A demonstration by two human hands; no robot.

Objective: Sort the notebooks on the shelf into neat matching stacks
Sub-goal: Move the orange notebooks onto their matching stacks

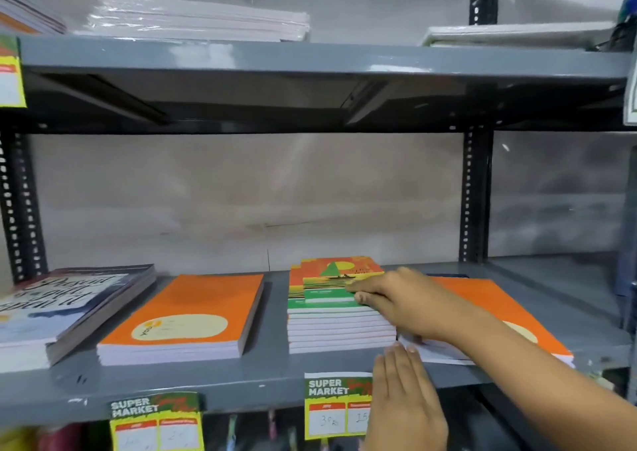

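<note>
Orange stacks (179, 316) flank the hand-pressed notebook pile (339, 326).

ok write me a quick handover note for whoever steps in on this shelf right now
Right hand: flat against the right side of the sailboat-cover stack, fingers on its upper notebooks, no closed grip.
Left hand: open, fingertips at the stack's front right corner on the shelf edge.
Stacks, left to right: handwriting-cover stack, orange stack, sailboat-cover stack, second orange stack under the right forearm.
Done: the covers visible in each stack match.
Left: the sailboat stack's top notebooks sit stepped back; square them. The two orange stacks are apart; possibly merge.
</note>
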